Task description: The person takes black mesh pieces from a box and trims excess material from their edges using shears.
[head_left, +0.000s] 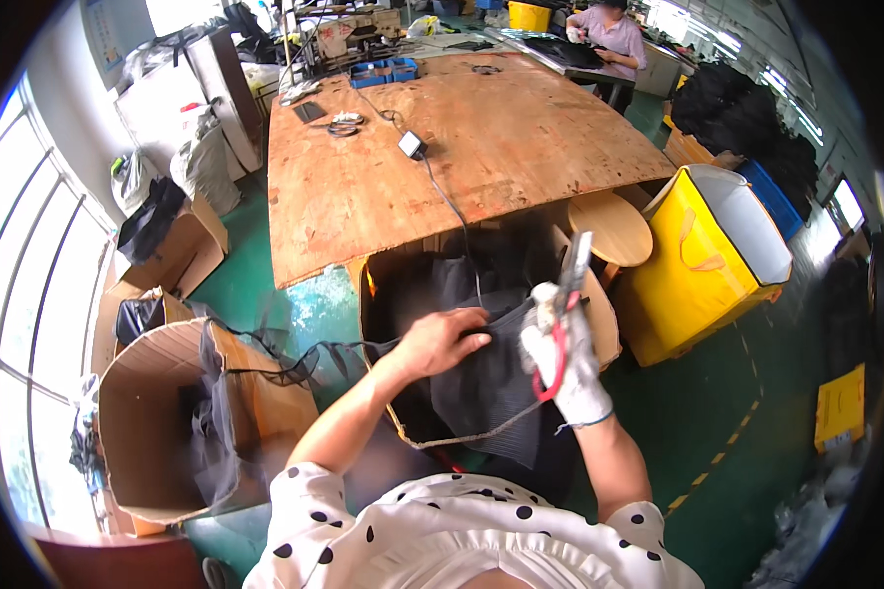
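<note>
My left hand (pixel 442 344) is bare, its fingers bent over the edge of a sheet of black mesh fabric (pixel 486 398). The fabric hangs across an open cardboard box (pixel 599 324) filled with dark material, in front of me. In a white knit glove, my right hand (pixel 581 383) is closed around red-handled scissors (pixel 561 355), their blades pointing up and away from me. The blades are slightly blurred, so I cannot tell how far apart they are. Black strips (pixel 309 361) trail from near my left hand to another carton (pixel 133 378) at the left.
A worn wooden table (pixel 530 128) stands ahead, bearing a cable with a white adapter (pixel 412 145) and a blue tray (pixel 383 73). A round wooden stool (pixel 611 228) and a yellow bag (pixel 673 265) stand at the right. Another person (pixel 614 39) works at the far right.
</note>
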The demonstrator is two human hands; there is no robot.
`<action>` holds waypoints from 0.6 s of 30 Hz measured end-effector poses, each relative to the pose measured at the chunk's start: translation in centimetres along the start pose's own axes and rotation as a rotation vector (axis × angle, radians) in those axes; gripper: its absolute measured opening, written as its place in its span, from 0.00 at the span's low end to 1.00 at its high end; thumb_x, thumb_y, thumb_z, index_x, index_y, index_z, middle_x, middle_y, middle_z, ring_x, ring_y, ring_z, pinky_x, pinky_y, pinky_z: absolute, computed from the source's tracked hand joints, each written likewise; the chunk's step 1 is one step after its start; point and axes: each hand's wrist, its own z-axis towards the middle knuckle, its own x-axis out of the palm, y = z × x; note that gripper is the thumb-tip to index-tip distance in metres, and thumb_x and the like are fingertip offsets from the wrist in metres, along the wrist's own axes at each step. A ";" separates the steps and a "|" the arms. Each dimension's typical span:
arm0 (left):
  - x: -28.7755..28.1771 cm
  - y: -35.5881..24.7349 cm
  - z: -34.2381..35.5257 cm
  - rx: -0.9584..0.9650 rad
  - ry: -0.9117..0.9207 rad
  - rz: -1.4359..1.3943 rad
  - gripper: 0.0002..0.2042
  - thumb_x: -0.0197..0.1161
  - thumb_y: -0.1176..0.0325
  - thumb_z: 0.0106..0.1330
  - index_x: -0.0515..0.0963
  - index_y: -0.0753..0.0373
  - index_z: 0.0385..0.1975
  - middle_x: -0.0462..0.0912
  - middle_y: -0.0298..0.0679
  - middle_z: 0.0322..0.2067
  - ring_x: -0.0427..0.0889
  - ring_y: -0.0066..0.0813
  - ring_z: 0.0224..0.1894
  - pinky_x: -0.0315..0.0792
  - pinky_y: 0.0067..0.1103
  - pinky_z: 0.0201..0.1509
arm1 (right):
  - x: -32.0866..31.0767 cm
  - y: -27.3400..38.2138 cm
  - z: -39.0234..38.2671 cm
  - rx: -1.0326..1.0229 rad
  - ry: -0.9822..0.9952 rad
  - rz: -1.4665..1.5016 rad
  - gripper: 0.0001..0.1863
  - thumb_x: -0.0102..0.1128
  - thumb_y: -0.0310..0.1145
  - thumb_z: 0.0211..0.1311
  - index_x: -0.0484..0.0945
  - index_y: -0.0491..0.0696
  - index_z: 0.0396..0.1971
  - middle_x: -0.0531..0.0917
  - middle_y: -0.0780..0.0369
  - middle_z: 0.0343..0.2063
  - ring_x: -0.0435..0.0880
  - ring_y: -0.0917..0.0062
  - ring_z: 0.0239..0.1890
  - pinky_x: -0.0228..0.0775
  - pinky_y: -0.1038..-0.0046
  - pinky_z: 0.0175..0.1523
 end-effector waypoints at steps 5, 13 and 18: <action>-0.8 4.9 -3.3 -0.178 0.049 0.048 0.16 0.62 0.61 0.57 0.75 0.61 0.43 0.80 0.44 0.34 0.80 0.43 0.37 0.74 0.30 0.42 | 1.7 5.1 -0.7 -0.285 -0.393 -0.734 0.05 0.50 0.33 0.55 0.65 0.50 0.26 0.67 0.64 0.19 0.69 0.75 0.20 0.63 0.75 0.27; 2.4 4.5 -2.6 -0.093 -0.154 -0.012 0.12 0.62 0.63 0.56 0.79 0.62 0.36 0.81 0.46 0.32 0.79 0.43 0.38 0.73 0.29 0.43 | 1.4 6.4 -2.1 -0.394 -0.439 -1.399 0.18 0.52 0.32 0.48 0.69 0.47 0.43 0.73 0.56 0.36 0.74 0.63 0.39 0.66 0.67 0.45; -1.1 4.1 -2.6 -0.267 0.150 -0.523 0.08 0.59 0.68 0.63 0.78 0.66 0.30 0.80 0.33 0.23 0.74 0.14 0.26 0.69 0.16 0.32 | -0.9 7.9 -2.1 -0.460 -0.447 -1.462 0.20 0.54 0.31 0.49 0.69 0.44 0.46 0.74 0.56 0.37 0.76 0.65 0.39 0.68 0.69 0.45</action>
